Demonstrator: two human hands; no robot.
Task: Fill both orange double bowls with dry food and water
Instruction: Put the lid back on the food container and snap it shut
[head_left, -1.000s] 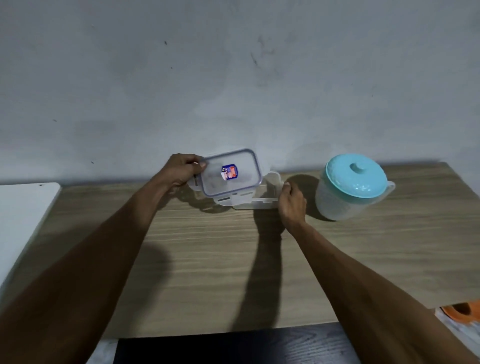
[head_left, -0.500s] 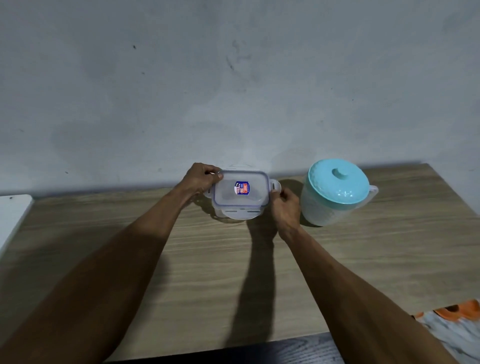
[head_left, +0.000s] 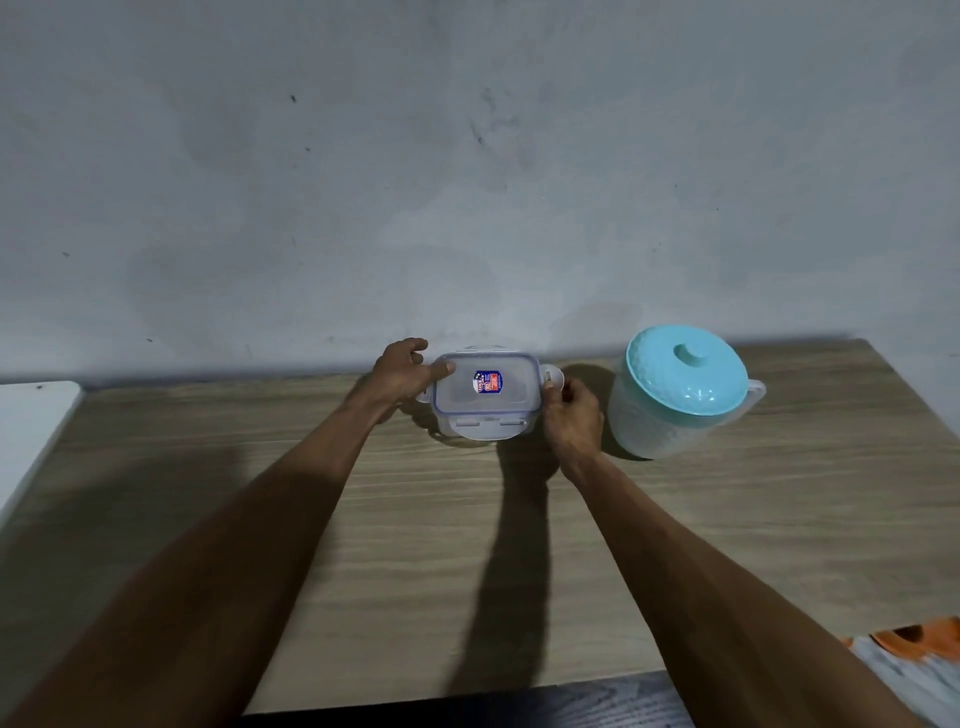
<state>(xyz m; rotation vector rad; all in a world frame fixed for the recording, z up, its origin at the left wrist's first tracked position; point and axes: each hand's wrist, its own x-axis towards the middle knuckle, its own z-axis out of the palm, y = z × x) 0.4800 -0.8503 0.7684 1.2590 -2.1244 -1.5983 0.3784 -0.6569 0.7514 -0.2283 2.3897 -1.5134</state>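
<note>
Clear plastic container (head_left: 485, 397) sits far back on the wood-grain surface (head_left: 467, 561), beside the teal-lidded pitcher (head_left: 680, 389). Our left hand (head_left: 402, 376) presses its lid; right hand (head_left: 569, 415) fingers pinch the side latch (head_left: 551, 376). We should steady it and work each latch evenly. Grey wall behind; an orange bowl (head_left: 919, 636) peeks in, lower right.

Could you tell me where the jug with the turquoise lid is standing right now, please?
In the head view, the jug stands at the back right of the wooden table, near the wall, just right of the right hand and the clear container.
</note>
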